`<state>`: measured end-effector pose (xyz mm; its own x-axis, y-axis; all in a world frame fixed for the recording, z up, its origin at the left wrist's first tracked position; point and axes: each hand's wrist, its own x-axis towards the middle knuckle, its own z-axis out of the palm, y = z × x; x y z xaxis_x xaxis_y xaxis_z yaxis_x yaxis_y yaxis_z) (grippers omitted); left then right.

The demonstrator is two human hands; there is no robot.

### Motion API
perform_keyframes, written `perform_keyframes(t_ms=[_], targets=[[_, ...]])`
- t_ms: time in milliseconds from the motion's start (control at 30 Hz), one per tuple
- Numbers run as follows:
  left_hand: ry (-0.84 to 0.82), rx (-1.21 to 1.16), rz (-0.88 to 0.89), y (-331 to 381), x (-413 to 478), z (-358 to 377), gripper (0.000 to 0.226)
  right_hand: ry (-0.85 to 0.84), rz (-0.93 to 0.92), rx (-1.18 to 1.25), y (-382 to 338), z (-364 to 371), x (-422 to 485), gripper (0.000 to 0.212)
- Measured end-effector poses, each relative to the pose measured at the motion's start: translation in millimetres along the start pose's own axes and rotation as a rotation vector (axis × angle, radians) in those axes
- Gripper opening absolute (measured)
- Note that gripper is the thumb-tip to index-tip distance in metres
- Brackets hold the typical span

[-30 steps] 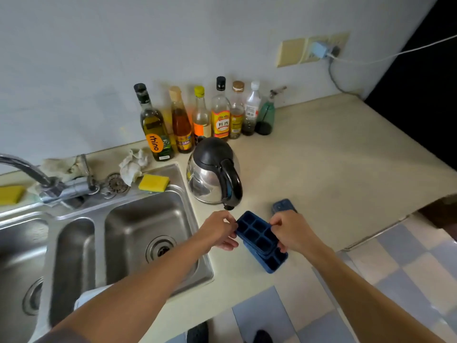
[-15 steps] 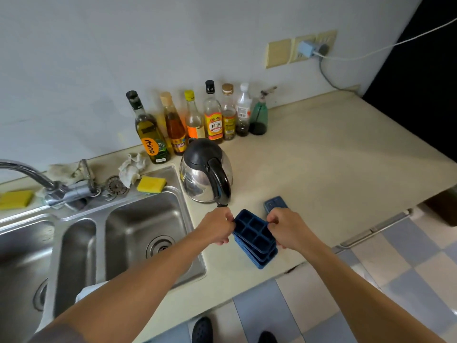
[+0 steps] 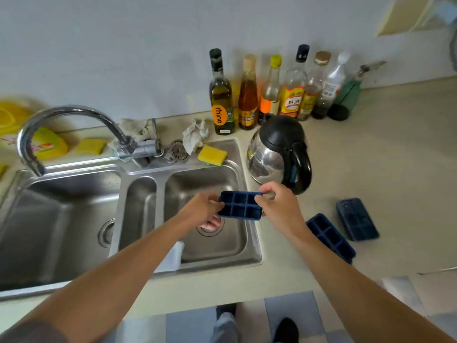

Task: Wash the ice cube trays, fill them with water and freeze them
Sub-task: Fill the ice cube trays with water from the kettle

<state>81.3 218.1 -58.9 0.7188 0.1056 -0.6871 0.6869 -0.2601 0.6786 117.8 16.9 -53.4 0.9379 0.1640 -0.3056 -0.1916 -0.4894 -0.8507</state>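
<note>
A blue tray (image 3: 239, 206), cups up, hangs roughly level above the right basin of the sink (image 3: 252, 246), the left hand (image 3: 202, 211) pinching its left end with fingers curled beneath and the right hand (image 3: 279, 206) pinching its right end. A second tray (image 3: 330, 237) lies on the worktop (image 3: 395, 157) partly behind the right forearm, with a third tray (image 3: 357, 219) just beside it, apart. Behind stand a kettle (image 3: 277, 149), a sponge (image 3: 212, 155) on the sink's rim, the tap (image 3: 69, 115) and bottles (image 3: 269, 90) along the wall.
</note>
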Motion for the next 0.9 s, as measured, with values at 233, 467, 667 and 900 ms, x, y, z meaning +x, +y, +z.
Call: perform_keyframes(t_ms=[233, 467, 667, 900], targets=[[-0.011, 0.028, -0.125, -69.8, 64.0, -69.3, 0.020, -0.017, 0.318, 0.273, 19.0, 111.6, 57.9, 0.015], [-0.095, 0.145, -0.243, -108.2, 126.1, -75.4, 0.030, -0.095, 0.471, 0.187, 67.1, 168.5, 91.2, 0.019], [-0.107, 0.160, -0.338, -130.5, 157.8, -65.2, 0.037, -0.170, 0.490, 0.076, 96.1, 195.6, 105.4, 0.022], [-0.077, 0.246, -0.331, -139.0, 172.6, -57.3, 0.033, -0.221, 0.485, 0.005, 109.1, 199.8, 111.1, 0.022]])
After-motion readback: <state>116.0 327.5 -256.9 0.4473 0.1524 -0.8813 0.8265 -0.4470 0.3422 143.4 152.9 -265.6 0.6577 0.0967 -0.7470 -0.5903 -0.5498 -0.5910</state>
